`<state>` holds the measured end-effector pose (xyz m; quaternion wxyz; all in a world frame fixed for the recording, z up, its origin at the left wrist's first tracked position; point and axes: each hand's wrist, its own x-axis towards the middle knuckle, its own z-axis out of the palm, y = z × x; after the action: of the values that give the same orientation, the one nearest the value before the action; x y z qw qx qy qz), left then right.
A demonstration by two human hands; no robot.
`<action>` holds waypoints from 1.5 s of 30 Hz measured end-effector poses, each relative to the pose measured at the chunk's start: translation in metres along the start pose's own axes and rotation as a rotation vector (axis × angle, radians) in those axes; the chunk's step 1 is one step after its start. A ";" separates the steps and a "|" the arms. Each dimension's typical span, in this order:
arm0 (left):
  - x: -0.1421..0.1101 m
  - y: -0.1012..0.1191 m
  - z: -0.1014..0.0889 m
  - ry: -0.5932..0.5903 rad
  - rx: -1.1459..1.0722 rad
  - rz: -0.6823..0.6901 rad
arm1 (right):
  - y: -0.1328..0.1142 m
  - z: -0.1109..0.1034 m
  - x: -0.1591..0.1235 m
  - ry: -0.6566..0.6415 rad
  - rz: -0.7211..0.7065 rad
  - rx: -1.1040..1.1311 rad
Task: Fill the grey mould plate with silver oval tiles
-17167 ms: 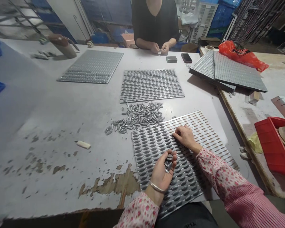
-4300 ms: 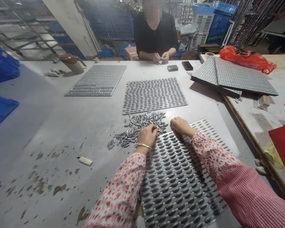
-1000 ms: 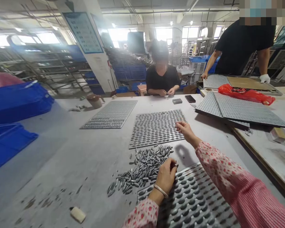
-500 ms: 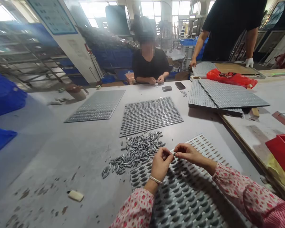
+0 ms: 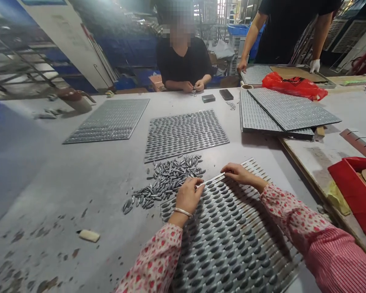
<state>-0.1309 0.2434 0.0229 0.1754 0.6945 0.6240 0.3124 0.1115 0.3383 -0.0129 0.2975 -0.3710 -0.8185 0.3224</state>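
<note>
One near panel (image 5: 228, 232): it lies at a slant on the bench (image 5: 49, 179), close to the person. Rows of dark ovals cover much of it, and its right side has thinner marks.
Left hand (image 5: 187, 196): it is over the far edge of the near panel, with its fingers curled and its thumb close to them. I cannot tell if it has a piece in it.
Right hand (image 5: 240, 174): it is at the far edge too, a little way from the left hand. Its fingers bend down close together, and I cannot tell if they hold anything.
Bracelet (image 5: 183, 212): it is silver and goes around the left wrist.
Pile of pieces (image 5: 171, 179): small, grey and pointy, just beside the left hand.
Middle panel (image 5: 186, 134): it lies flat behind the pile, full of bumpy rows.
Left panel (image 5: 110, 120): it lies flat, farther to the left.
Stacked panels (image 5: 295, 108): they lie crossed on the right, near a red bag (image 5: 293, 85).
Red bin (image 5: 346, 195): on the right, with rolls inside.
Two other people: one sits across the bench, and one stands at the back right.
</note>
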 end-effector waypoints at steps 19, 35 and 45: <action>0.048 0.004 0.012 -0.107 0.502 -0.023 | -0.012 0.017 0.014 -0.082 -0.221 -0.208; 0.051 0.028 0.037 -0.273 0.292 0.061 | -0.007 0.020 0.002 0.134 -0.090 -0.183; 0.049 0.028 0.046 -0.229 0.400 -0.005 | 0.008 0.023 -0.003 0.099 -0.146 -0.226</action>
<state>-0.0783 0.2931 0.0170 0.1046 0.7448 0.6512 0.1012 0.0999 0.3324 -0.0334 0.3167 -0.3572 -0.8586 0.1871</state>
